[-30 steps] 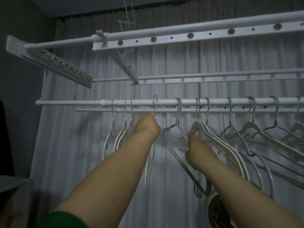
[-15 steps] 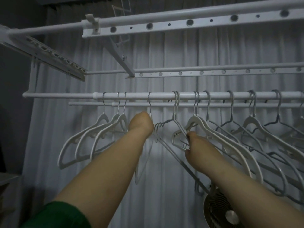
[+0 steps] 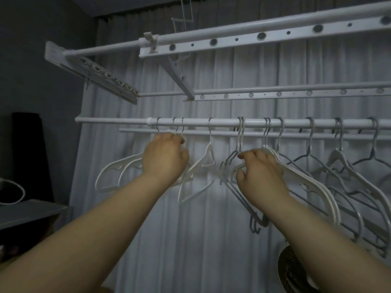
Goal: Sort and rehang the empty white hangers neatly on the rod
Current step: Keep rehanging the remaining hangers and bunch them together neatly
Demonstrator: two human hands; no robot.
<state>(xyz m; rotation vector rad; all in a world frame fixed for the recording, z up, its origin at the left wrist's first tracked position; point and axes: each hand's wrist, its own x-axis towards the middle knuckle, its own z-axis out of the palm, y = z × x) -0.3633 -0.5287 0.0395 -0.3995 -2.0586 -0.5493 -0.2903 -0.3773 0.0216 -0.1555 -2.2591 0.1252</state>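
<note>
A white rod (image 3: pixel 222 122) runs across the view with many hangers on it. At its left end three white hangers (image 3: pixel 112 172) hang bunched together, and my left hand (image 3: pixel 164 157) is closed around their necks just below the hooks. One white hanger (image 3: pixel 206 159) hangs alone in the gap between my hands. My right hand (image 3: pixel 260 172) grips the left end of a pair of white hangers (image 3: pixel 313 182), beside grey hangers (image 3: pixel 239 153). More grey and white hangers (image 3: pixel 347 163) fill the rod to the right.
A ceiling drying rack with perforated bars (image 3: pixel 254 37) hangs above the rod. Pale curtains (image 3: pixel 211 240) sit close behind the hangers. A dark shelf (image 3: pixel 27 210) with a white cable juts in at the left. A round fan (image 3: pixel 296 271) stands low at the right.
My left hand let go of the single hanger and moved left onto the bunch of three white hangers. The single hanger now hangs free. My right hand keeps its grip on the white pair.
</note>
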